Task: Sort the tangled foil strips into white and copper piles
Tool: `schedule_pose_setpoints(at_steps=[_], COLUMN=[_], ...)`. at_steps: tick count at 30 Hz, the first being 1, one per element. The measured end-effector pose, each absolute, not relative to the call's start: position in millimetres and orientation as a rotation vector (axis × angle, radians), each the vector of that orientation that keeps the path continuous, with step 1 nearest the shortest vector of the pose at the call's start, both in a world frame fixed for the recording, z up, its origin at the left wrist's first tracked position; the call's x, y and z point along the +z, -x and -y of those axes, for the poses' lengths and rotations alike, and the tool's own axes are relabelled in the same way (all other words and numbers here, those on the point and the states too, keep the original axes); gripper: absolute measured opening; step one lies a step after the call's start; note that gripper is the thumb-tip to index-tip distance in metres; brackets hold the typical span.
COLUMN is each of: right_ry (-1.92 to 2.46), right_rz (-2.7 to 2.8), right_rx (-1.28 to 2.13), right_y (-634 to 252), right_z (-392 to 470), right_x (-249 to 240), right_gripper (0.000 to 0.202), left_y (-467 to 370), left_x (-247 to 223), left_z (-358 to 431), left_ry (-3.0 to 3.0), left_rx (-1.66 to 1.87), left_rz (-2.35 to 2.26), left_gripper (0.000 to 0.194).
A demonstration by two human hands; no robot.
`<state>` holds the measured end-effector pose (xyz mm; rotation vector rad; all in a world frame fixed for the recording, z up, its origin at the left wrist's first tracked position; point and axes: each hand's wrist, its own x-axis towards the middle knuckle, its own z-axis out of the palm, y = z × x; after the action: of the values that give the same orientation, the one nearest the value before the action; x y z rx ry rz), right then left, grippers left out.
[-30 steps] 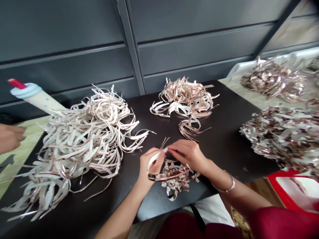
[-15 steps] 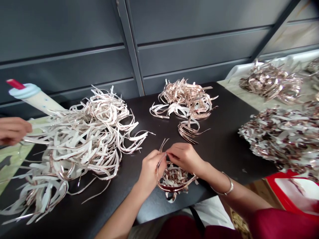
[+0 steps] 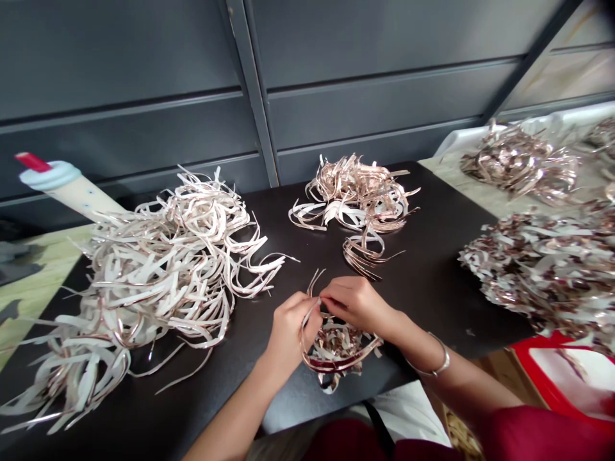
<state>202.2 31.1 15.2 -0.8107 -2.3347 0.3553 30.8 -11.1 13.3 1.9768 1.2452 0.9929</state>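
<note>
Near the table's front edge, my left hand pinches several thin copper-coloured strips that curve down in a loop. My right hand meets it fingertip to fingertip, closed at the same strips; a silver bangle is on that wrist. Loose strip ends stick up above the fingers. Just below the hands, partly inside the loop, lies a small clump of curled copper and white pieces. The exact point between the fingertips is too small to make out.
On the black table, a big pile of white strips lies left and a copper pile at the back. Shredded clumps fill the right. A pale cup-shaped object leans at far left; a red container stands lower right.
The other person's hand at the left edge has gone out of view, and the strips it held have dropped back. My hands have hardly moved.
</note>
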Motion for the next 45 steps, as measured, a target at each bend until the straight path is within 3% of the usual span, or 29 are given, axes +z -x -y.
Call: schedule_pose_setpoints(at_steps=[9,24,27,34,40,45], right_ry=[0.769,0.882,0.928,1.037,0.94,0.871], right_rz=[2.16,2.375,2.199,1.724,1.874,1.646], right_rx=[0.515,-0.037,0.211,1.244,0.992,1.398], right_y=[-201,-191,-192,-199,-201,-204], right_z=[-31,-22,-24,-30,-32,-36], right_x=[15,15,14,18,23,19], right_gripper=[0.018,0.029,0.02,0.014,0.015,0.018], left_y=[-32,-34,-34,-29,-29,-27], left_x=[16,12,13,16,18,19], left_z=[11,13,13,10,12,7], left_ry=[-1.893,-2.0,-1.945,-1.846,-1.936,-1.682], left_rx=[1.137,1.01,1.036,1.123,1.094,1.03], left_rz=[-1.296,-1.301,-1.253,-1.231,-1.246,-1.189], left_gripper=[0.026,0.028,0.027,0.032,0.029,0.029])
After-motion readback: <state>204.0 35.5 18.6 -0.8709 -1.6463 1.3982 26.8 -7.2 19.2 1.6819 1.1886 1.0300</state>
